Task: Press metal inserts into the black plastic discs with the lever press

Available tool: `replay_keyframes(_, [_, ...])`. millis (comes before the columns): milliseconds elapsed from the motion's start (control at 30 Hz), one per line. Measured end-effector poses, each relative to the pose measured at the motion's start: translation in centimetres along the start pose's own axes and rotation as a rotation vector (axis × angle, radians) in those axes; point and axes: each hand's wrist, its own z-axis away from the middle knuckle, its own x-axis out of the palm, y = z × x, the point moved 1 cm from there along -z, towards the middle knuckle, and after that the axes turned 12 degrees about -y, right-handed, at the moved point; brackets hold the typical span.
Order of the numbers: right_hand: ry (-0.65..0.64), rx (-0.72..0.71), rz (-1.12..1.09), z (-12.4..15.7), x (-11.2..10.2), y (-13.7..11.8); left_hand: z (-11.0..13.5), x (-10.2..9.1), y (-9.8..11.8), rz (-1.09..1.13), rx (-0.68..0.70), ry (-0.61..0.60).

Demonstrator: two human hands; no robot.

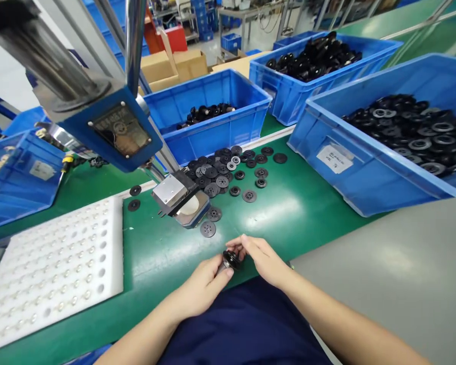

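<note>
Both my hands meet at the near edge of the green bench [300, 208]. My left hand [201, 286] is closed around a small black round part with a metal stub [231, 260]. My right hand [264, 258] pinches the same part from the right with its fingertips. Just beyond them a loose black disc [207, 228] lies on the mat, below the metal base of a blue press [182, 198]. A heap of black discs [222, 175] is spread further back.
A white foam tray [49, 268] with rows of small metal pieces lies at the left. Blue bins of black parts stand at the right [365, 172], at the back [213, 132] and far back [289, 86]. Another blue bin [19, 177] stands left. A grey surface [395, 274] lies right.
</note>
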Motion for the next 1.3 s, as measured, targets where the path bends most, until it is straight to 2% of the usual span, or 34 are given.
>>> replay_keyframes(100, [0.047, 0.035, -0.027, -0.7, 0.3, 1.2, -0.4, 0.5, -0.4, -0.173, 0.011, 0.027])
replay_keyframes(300, [-0.026, 0.048, -0.176, -1.6, 1.9, 1.1, -1.4, 1.7, -1.7, -0.375, 0.001, 0.033])
replay_keyframes(433, [0.001, 0.090, -0.209, -1.1, 3.2, 0.3, -1.9, 2.8, -2.1, -0.549, -0.087, 0.142])
replay_keyframes(533, [0.063, 0.070, -0.188, -0.5, 3.9, 0.0, -2.1, 3.4, -2.0, -0.640, -0.153, 0.190])
replay_keyframes(700, [0.130, 0.051, -0.089, 0.2, 4.2, 0.1, -2.5, 4.0, -2.1, -0.677, -0.155, 0.185])
replay_keyframes(867, [0.109, 0.023, 0.021, 0.3, 3.9, 0.0, -2.7, 4.2, -2.4, -0.659, -0.122, 0.179])
replay_keyframes(1100, [0.001, 0.029, 0.216, 0.0, 4.0, -1.7, -2.6, 3.9, -2.4, -0.466, -0.004, 0.321])
replay_keyframes(1167, [0.003, 0.031, 0.249, 0.2, 3.4, -0.7, -3.3, 4.4, -3.2, -0.530, 0.026, 0.311])
replay_keyframes(1300, [-0.016, 0.062, 0.302, 0.1, 1.8, 2.7, -5.2, 4.9, -5.1, -0.665, -0.042, 0.253])
